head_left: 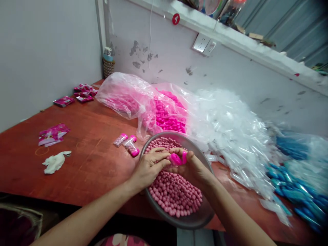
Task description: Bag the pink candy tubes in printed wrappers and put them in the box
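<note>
My left hand point(153, 164) is closed around a small clear plastic tube point(169, 166), mostly hidden by the fingers, with a bright pink ring-shaped end point(175, 159). Close beside it, my right hand point(193, 167) pinches a pink cap point(184, 157) between thumb and fingers. Both hands are above a grey metal bowl point(208, 218) that holds a heap of round pink balls point(176, 194). Left of the bowl, several clear tubes with pink caps point(132, 148) lie on the table with pale pink balls inside.
On the red-brown table point(97, 164) stands a plastic bag of pink caps point(170, 116) behind the bowl. A large pile of clear tubes point(230, 126) and blue pieces point(294, 184) spread rightward. Pink packets point(53, 134), a crumpled white cloth point(55, 162) and a bottle point(108, 63) are leftward.
</note>
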{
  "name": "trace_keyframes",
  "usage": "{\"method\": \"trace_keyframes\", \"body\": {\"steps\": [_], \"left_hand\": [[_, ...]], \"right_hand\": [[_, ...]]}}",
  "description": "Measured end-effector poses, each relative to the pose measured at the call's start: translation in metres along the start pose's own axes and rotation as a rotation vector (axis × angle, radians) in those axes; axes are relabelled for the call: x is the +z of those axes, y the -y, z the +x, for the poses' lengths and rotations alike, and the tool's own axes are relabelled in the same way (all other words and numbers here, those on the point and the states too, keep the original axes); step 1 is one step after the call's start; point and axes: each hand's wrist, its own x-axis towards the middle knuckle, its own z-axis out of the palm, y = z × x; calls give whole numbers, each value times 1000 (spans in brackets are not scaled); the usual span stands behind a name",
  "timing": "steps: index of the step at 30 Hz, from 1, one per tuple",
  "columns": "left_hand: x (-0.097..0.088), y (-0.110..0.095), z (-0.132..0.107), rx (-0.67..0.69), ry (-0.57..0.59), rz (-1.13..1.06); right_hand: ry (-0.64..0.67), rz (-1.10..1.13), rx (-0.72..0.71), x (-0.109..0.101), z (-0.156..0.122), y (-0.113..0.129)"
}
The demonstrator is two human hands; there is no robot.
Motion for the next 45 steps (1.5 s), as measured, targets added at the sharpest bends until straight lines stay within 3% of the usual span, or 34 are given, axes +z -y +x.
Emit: {"method": "trace_keyframes", "body": {"steps": [11,14,18,21,25,34,41,45], "left_hand": [[1,0,-3,53,-23,25],[1,-1,-1,-1,-31,-42],[1,-4,4,-80,-8,-120],[1,-5,5,-77,-3,-110],[1,-3,4,-29,-8,-75],[0,0,0,54,-81,108],[2,2,0,50,-40,189],[4,-2,3,-32,-121,232]], "right_hand": [[-48,140,112,11,4,-1],[-90,60,36,14,3,-1],[-217,-248,-187,15,1,-1],[-199,-361,-248,15,0,-3],[-178,-232,-226,13,2,-4],[-61,71,34,13,11,-4],[-70,155,18,16,12,-9],[-98,82,-66,20,-1,-1]]}}
